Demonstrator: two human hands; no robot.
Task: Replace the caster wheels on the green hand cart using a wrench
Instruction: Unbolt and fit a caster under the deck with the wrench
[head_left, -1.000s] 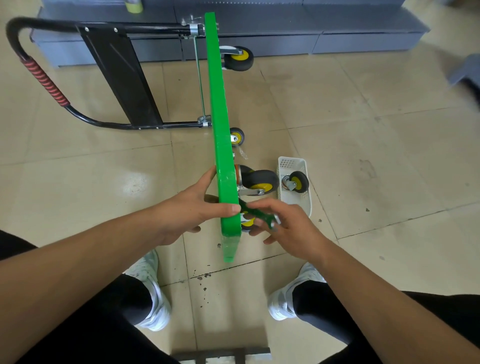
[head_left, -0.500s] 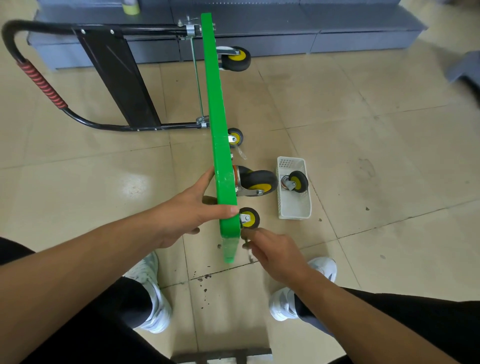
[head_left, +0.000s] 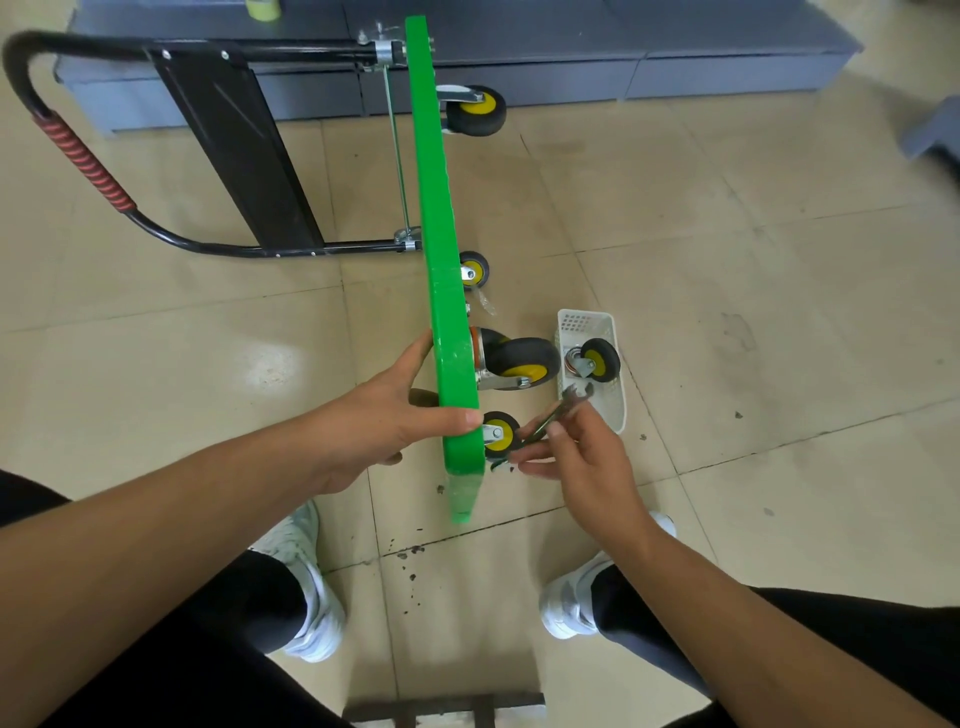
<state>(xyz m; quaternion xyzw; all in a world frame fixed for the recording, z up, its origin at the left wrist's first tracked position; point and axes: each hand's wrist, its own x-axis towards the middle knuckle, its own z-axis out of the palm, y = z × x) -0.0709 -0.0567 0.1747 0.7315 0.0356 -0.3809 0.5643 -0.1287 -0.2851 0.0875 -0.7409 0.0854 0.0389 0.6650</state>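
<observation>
Green flat-bed hand cart (head_left: 447, 291) tipped on its long edge on the beige tiled floor (head_left: 753, 260), running from twelve o'clock down to centre.
Left hand (head_left: 384, 421) grips the platform's near end, thumb curled over the upper edge, steadying it. Right hand (head_left: 576, 457) pinches a slim silver open-ended wrench (head_left: 558, 413) in its fingertips, head aimed at one o'clock, just beside the small black-and-yellow caster wheel (head_left: 500, 434) at the near corner. A spare caster (head_left: 597, 358) lies in a white perforated plastic basket (head_left: 610, 415) at one o'clock of that hand. To do it well, seat the wrench squarely on the caster's nut before turning, and brace the cart firmly so it cannot topple.
</observation>
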